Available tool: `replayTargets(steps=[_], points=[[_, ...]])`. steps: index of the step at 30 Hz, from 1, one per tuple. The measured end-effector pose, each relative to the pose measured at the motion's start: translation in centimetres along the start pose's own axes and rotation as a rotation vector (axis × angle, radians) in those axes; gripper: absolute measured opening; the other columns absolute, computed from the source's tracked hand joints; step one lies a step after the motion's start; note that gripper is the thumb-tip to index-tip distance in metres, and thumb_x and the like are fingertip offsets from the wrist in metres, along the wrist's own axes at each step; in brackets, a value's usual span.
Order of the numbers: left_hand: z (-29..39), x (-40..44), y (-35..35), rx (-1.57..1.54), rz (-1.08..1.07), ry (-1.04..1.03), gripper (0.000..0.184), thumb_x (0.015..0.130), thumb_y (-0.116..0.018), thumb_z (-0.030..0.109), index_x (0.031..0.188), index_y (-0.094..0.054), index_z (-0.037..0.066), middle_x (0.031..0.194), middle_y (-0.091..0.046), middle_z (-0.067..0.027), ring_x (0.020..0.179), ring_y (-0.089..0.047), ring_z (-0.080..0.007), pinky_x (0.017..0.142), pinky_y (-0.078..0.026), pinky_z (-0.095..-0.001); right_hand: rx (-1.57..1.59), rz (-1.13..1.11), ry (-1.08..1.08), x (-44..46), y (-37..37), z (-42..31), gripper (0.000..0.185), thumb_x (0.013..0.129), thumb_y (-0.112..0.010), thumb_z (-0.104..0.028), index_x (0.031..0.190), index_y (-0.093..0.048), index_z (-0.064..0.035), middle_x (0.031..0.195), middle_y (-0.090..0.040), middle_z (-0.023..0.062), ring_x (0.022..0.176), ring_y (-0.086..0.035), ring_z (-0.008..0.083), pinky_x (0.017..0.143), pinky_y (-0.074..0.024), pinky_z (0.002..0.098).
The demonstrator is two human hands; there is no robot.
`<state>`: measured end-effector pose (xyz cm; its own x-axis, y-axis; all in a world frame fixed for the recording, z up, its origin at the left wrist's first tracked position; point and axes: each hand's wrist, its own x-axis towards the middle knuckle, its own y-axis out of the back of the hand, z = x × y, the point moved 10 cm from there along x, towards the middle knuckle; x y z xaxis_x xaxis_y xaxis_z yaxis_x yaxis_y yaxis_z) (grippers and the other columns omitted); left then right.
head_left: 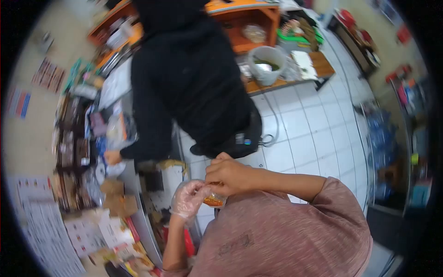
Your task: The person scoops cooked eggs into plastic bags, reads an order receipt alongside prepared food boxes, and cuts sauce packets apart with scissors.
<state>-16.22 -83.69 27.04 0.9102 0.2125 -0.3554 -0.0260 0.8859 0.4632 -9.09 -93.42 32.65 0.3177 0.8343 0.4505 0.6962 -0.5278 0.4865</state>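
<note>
Just in front of my chest, both hands meet at a small transparent plastic bag (213, 201) with something orange-red inside, perhaps a sauce. My left hand (188, 198), in a thin transparent plastic glove, pinches the bag at its upper left side. My right hand (226, 175) is bare and closed over the top of the bag, with its fingers bent toward the left fingertips. The bag hangs below the fingers, and its upper end is hidden by them.
A person in black (194, 78) bends forward right ahead. A cluttered counter (145, 217) runs along my left. A white bucket (266, 67) stands on a low wooden bench (323, 64) beyond. Blue water bottles (382, 138) fill a rack at right.
</note>
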Motion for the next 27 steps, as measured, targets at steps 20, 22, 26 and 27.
replayTargets(steps=[20,22,26,27], points=[[-17.5,-19.5,22.1,-1.163,0.411,-0.174,0.013,0.086,-0.064,0.014,0.093,-0.064,0.002,0.086,-0.063,-0.0017,0.08,-0.058,-0.0086,0.072,-0.046,-0.0239,0.41,-0.568,-0.036,20.4,-29.1,-12.7,0.008,0.083,-0.063,-0.006,0.088,-0.067,-0.0018,0.072,-0.059,0.0075,0.068,-0.055,0.017,0.063,-0.0429,0.0282],[-18.5,-20.5,23.5,-1.036,0.336,-0.127,0.018,0.083,-0.068,0.012,0.097,-0.063,0.002,0.09,-0.064,-0.0042,0.082,-0.06,-0.0119,0.073,-0.049,-0.0265,0.348,-0.635,0.135,22.3,-31.7,-14.7,0.007,0.083,-0.063,-0.006,0.087,-0.067,-0.0015,0.071,-0.059,0.0073,0.068,-0.056,0.0182,0.065,-0.0431,0.03],[-22.4,-19.9,23.0,-0.805,-0.001,-0.061,0.031,0.081,-0.071,0.009,0.109,-0.061,-0.001,0.1,-0.067,-0.0098,0.087,-0.065,-0.0178,0.074,-0.055,-0.0317,0.255,-0.79,0.312,23.4,-36.8,-16.6,0.006,0.081,-0.065,-0.007,0.085,-0.068,-0.0045,0.071,-0.061,0.0067,0.071,-0.058,0.026,0.07,-0.0439,0.0352],[-21.9,-19.7,22.7,-0.782,-0.104,-0.113,0.032,0.082,-0.07,0.009,0.111,-0.06,-0.001,0.101,-0.067,-0.0105,0.088,-0.066,-0.0183,0.074,-0.056,-0.0324,0.277,-0.848,0.344,23.4,-38.1,-17.0,0.006,0.081,-0.065,-0.008,0.085,-0.068,-0.0053,0.076,-0.063,0.0063,0.074,-0.059,0.0263,0.071,-0.0443,0.0343]])
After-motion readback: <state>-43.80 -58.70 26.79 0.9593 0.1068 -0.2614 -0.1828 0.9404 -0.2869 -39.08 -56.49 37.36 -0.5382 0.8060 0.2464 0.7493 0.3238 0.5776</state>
